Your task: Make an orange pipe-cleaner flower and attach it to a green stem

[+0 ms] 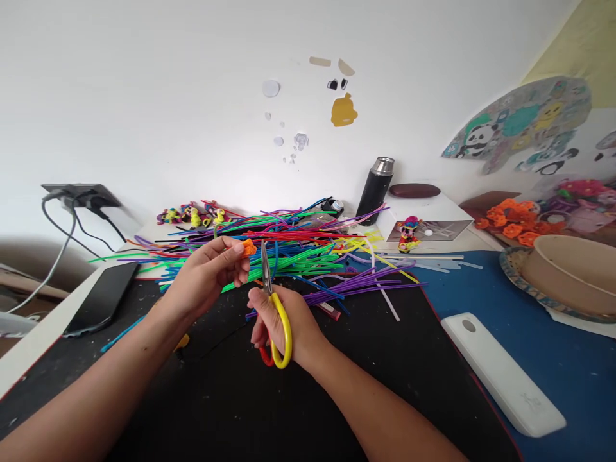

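Left hand [214, 266] is pinching small orange piece [249, 248], right hand [299, 321] is gripping scissors [276, 300], piece is sitting at 11 o'clock from right hand, pipe cleaners [303, 264] are lying beyond

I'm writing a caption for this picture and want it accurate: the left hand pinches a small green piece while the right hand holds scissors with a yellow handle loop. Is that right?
Not quite: the head view shows that the small piece in the left hand is orange, not green. The rest stands: the right hand holds scissors with a yellow handle loop.
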A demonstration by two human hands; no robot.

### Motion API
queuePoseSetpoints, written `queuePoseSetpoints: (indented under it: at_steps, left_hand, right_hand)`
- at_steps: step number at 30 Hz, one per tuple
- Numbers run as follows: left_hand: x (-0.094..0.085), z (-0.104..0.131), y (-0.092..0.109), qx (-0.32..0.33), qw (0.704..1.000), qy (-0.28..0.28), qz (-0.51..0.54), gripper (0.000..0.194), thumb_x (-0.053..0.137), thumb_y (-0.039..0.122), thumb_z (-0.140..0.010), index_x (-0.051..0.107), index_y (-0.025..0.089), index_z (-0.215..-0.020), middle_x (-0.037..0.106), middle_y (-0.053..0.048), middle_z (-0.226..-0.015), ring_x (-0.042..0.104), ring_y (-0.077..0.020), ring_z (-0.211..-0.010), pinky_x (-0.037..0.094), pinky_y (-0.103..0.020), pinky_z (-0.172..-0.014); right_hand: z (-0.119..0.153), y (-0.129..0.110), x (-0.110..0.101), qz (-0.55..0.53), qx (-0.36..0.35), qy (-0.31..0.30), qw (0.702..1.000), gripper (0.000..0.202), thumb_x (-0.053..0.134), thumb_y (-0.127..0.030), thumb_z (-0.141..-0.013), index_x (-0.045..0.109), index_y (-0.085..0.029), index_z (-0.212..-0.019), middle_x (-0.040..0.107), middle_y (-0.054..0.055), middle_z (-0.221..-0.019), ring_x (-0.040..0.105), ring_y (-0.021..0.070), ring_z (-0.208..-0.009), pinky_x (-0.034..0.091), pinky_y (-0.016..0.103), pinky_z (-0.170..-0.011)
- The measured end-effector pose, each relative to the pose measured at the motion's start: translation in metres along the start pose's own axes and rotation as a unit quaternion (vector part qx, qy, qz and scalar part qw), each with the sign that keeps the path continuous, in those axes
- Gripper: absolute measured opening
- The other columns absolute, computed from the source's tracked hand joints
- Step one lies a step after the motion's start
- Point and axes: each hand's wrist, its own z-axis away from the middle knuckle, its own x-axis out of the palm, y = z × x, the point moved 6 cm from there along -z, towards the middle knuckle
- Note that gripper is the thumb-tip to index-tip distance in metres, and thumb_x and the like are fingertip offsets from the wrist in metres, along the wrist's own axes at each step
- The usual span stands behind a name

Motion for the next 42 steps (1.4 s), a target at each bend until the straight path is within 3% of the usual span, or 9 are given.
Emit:
queuePoseSetpoints:
  at_steps: [6,11,21,36,42]
  left_hand:
    - [0.002,0.001,0.001,0.0,1.0,0.0,-0.004,0.046,0.101,0.05,-0.069,0.07,0.02,-0.083,0.072,-0.001,-0.065,0.064,-0.0147,-0.054,0.05,-0.023,-0.049]
    - [0.003,0.002,0.002,0.011,1.0,0.0,-0.017,0.045,0.099,0.051,-0.071,0.069,0.02,-0.084,0.071,0.0,-0.065,0.064,-0.0148,-0.054,0.049,-0.024,-0.049]
    - [0.008,0.005,0.006,0.044,0.995,-0.014,-0.092,0.043,0.093,0.053,-0.078,0.067,0.02,-0.088,0.071,-0.002,-0.069,0.066,-0.0178,-0.056,0.052,-0.028,-0.053]
    - [0.01,0.006,0.0,0.042,0.99,-0.04,-0.131,0.043,0.091,0.055,-0.081,0.066,0.021,-0.091,0.072,-0.001,-0.068,0.065,-0.0178,-0.054,0.053,-0.028,-0.054]
    - [0.015,0.009,0.005,0.061,0.981,-0.041,-0.18,0.045,0.092,0.057,-0.08,0.065,0.022,-0.09,0.071,-0.001,-0.065,0.064,-0.0183,-0.056,0.052,-0.029,-0.055]
  right_hand:
    - [-0.002,0.001,0.003,-0.033,0.027,-0.016,0.999,0.091,0.059,-0.102,-0.074,0.063,-0.018,-0.109,0.069,0.0,-0.062,0.065,0.0164,-0.048,0.049,0.024,-0.048]
    - [-0.002,-0.002,0.004,-0.038,-0.002,-0.024,0.999,0.096,0.063,-0.103,-0.068,0.065,-0.019,-0.114,0.074,0.005,-0.081,0.074,0.0183,-0.064,0.056,0.025,-0.059]
    - [0.004,-0.004,-0.002,0.039,-0.017,-0.008,0.999,0.081,0.049,-0.098,-0.087,0.063,-0.021,-0.11,0.069,0.0,-0.076,0.062,0.0125,-0.045,0.045,0.021,-0.041]
    - [0.008,-0.008,-0.001,0.1,-0.016,-0.003,0.995,0.076,0.044,-0.096,-0.093,0.062,-0.022,-0.101,0.062,-0.001,-0.07,0.06,0.0126,-0.043,0.044,0.022,-0.04]
    - [0.007,-0.01,-0.001,0.128,-0.012,0.005,0.992,0.066,0.045,-0.087,-0.1,0.06,-0.023,-0.096,0.061,-0.002,-0.064,0.058,0.0138,-0.041,0.043,0.025,-0.045]
